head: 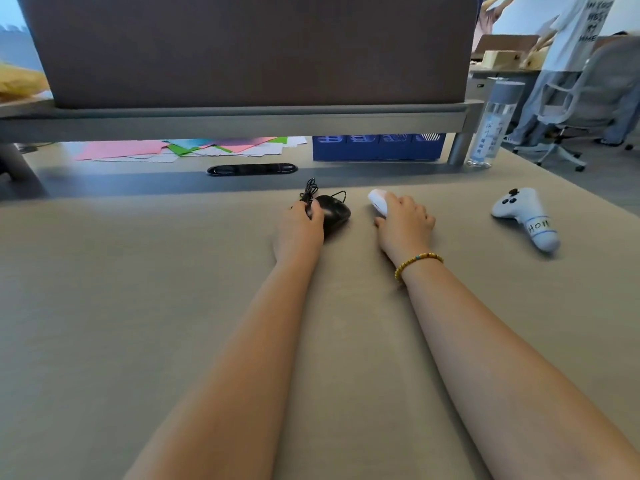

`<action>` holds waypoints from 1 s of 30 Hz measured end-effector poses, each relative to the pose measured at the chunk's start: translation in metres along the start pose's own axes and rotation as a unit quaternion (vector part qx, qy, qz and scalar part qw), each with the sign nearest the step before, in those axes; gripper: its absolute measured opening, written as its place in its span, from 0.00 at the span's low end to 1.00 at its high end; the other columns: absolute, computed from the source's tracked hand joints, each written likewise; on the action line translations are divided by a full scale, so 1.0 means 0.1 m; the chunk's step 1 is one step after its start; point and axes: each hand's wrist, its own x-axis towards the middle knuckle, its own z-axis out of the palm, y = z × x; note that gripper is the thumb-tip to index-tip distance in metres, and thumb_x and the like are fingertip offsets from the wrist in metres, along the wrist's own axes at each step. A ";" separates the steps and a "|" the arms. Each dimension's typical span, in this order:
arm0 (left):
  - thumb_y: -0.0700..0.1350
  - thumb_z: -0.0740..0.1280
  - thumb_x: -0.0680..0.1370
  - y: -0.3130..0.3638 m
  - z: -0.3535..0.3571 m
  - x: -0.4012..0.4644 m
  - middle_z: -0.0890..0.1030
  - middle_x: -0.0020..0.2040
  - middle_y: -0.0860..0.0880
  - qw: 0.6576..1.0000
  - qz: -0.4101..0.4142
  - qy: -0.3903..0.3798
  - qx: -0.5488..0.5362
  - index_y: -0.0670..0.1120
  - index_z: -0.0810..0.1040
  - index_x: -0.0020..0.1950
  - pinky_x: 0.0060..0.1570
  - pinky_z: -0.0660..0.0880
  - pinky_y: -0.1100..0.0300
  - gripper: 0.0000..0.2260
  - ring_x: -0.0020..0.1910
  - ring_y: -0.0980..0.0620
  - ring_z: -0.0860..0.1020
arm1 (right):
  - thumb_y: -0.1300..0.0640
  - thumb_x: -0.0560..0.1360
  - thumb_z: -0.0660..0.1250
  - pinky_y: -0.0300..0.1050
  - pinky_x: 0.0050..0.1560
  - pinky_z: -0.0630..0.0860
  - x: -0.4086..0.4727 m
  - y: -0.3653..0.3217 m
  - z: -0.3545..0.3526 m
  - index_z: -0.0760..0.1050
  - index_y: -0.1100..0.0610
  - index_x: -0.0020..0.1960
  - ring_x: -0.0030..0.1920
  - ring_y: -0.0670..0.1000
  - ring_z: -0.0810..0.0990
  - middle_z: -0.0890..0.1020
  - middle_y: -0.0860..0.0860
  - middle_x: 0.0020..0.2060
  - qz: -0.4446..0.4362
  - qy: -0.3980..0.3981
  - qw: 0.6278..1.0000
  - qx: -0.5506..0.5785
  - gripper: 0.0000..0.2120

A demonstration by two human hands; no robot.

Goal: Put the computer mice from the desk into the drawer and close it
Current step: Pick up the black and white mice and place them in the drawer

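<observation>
A black wired mouse lies on the grey-brown desk, its bundled cable sticking up at its left. My left hand is closed around that cable and the mouse's left side. To the right, a white mouse lies on the desk with my right hand laid over it, fingers wrapped on its near part. Only the white mouse's far end shows. No drawer is in view.
A white game-style controller lies at the right. A clear water bottle stands by the partition post. Behind the brown partition are coloured papers and a blue file box. A black cable grommet sits ahead. A person and an office chair are at far right.
</observation>
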 end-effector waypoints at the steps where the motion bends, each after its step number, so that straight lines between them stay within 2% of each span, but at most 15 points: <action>1: 0.52 0.53 0.81 0.01 0.00 0.00 0.76 0.60 0.40 1.000 0.003 0.010 0.028 0.42 0.75 0.60 0.59 0.70 0.52 0.19 0.61 0.40 0.73 | 0.54 0.79 0.60 0.54 0.61 0.66 -0.02 -0.01 -0.01 0.67 0.56 0.68 0.62 0.61 0.72 0.75 0.58 0.62 -0.009 0.010 1.000 -0.008 0.18; 3: 0.50 0.53 0.82 0.01 0.00 -0.03 0.73 0.62 0.40 0.996 0.023 0.033 0.077 0.41 0.75 0.61 0.61 0.68 0.52 0.18 0.63 0.41 0.70 | 0.54 0.79 0.58 0.53 0.60 0.67 -0.06 -0.02 -0.05 0.68 0.57 0.66 0.60 0.61 0.73 0.77 0.58 0.59 -0.021 0.028 0.999 -0.008 0.16; 5: 0.49 0.54 0.82 0.01 -0.02 -0.05 0.71 0.64 0.42 0.992 0.068 0.042 0.102 0.42 0.75 0.64 0.62 0.67 0.53 0.17 0.65 0.43 0.68 | 0.54 0.80 0.57 0.53 0.59 0.68 -0.11 -0.03 -0.09 0.67 0.58 0.65 0.59 0.61 0.74 0.78 0.59 0.58 -0.010 0.038 0.998 0.053 0.16; 8: 0.51 0.58 0.80 0.00 0.00 -0.08 0.70 0.68 0.44 0.988 0.130 -0.001 0.089 0.45 0.71 0.69 0.67 0.64 0.54 0.19 0.68 0.44 0.65 | 0.53 0.80 0.53 0.54 0.63 0.67 -0.18 -0.01 -0.18 0.65 0.57 0.68 0.60 0.62 0.75 0.78 0.59 0.60 0.058 0.005 0.975 0.215 0.18; 11: 0.54 0.64 0.77 -0.03 0.04 -0.07 0.66 0.71 0.45 0.986 0.129 -0.062 0.085 0.49 0.67 0.72 0.70 0.63 0.53 0.25 0.72 0.46 0.63 | 0.53 0.79 0.53 0.55 0.65 0.70 -0.22 0.04 -0.23 0.70 0.57 0.64 0.60 0.61 0.74 0.77 0.58 0.61 0.127 -0.030 0.943 0.305 0.18; 15: 0.52 0.64 0.76 -0.07 0.04 -0.07 0.68 0.68 0.45 0.985 0.122 -0.080 0.097 0.52 0.66 0.72 0.68 0.69 0.50 0.24 0.70 0.45 0.66 | 0.51 0.78 0.52 0.52 0.59 0.71 -0.24 0.10 -0.21 0.76 0.60 0.52 0.58 0.62 0.73 0.79 0.60 0.56 0.147 -0.034 0.963 0.225 0.18; 17: 0.55 0.64 0.76 -0.08 0.01 -0.09 0.70 0.65 0.45 0.982 0.126 -0.055 0.127 0.52 0.69 0.69 0.65 0.70 0.51 0.22 0.67 0.45 0.67 | 0.50 0.79 0.52 0.52 0.61 0.69 -0.26 0.09 -0.20 0.76 0.61 0.57 0.61 0.62 0.71 0.77 0.60 0.58 0.138 -0.030 0.975 0.172 0.20; 20: 0.59 0.61 0.76 -0.03 -0.01 -0.11 0.70 0.64 0.44 0.976 0.139 -0.005 0.170 0.47 0.71 0.67 0.65 0.67 0.53 0.24 0.66 0.44 0.67 | 0.48 0.80 0.52 0.53 0.62 0.67 -0.29 0.06 -0.22 0.74 0.62 0.62 0.62 0.61 0.69 0.73 0.61 0.61 0.103 -0.006 0.988 0.111 0.22; 23: 0.48 0.55 0.81 0.05 -0.03 0.02 0.65 0.70 0.41 0.989 0.098 0.007 0.114 0.44 0.69 0.69 0.71 0.59 0.52 0.19 0.70 0.42 0.62 | 0.43 0.79 0.52 0.54 0.63 0.67 -0.30 0.01 -0.22 0.70 0.60 0.64 0.63 0.60 0.68 0.71 0.59 0.63 0.058 -0.028 0.993 0.100 0.25; 25: 0.43 0.53 0.81 0.10 -0.06 0.19 0.64 0.73 0.38 0.993 0.063 -0.014 0.102 0.44 0.67 0.72 0.72 0.57 0.52 0.18 0.73 0.41 0.61 | 0.42 0.78 0.53 0.54 0.64 0.66 -0.29 -0.01 -0.19 0.68 0.58 0.67 0.64 0.60 0.68 0.71 0.59 0.64 0.031 -0.061 0.994 0.084 0.25; 28: 0.46 0.57 0.82 0.20 -0.13 0.40 0.67 0.73 0.40 0.992 0.003 -0.104 0.068 0.44 0.65 0.73 0.71 0.61 0.53 0.20 0.72 0.42 0.65 | 0.43 0.78 0.54 0.54 0.66 0.65 -0.27 -0.02 -0.14 0.65 0.57 0.68 0.66 0.61 0.68 0.72 0.59 0.65 0.013 -0.075 0.995 0.065 0.25; 30: 0.45 0.61 0.80 0.24 -0.13 0.48 0.68 0.73 0.42 0.987 -0.002 -0.145 0.064 0.42 0.66 0.73 0.70 0.63 0.54 0.21 0.71 0.42 0.67 | 0.44 0.78 0.54 0.54 0.66 0.64 -0.25 -0.02 -0.12 0.64 0.57 0.70 0.66 0.61 0.68 0.71 0.59 0.66 0.011 -0.075 0.995 0.063 0.25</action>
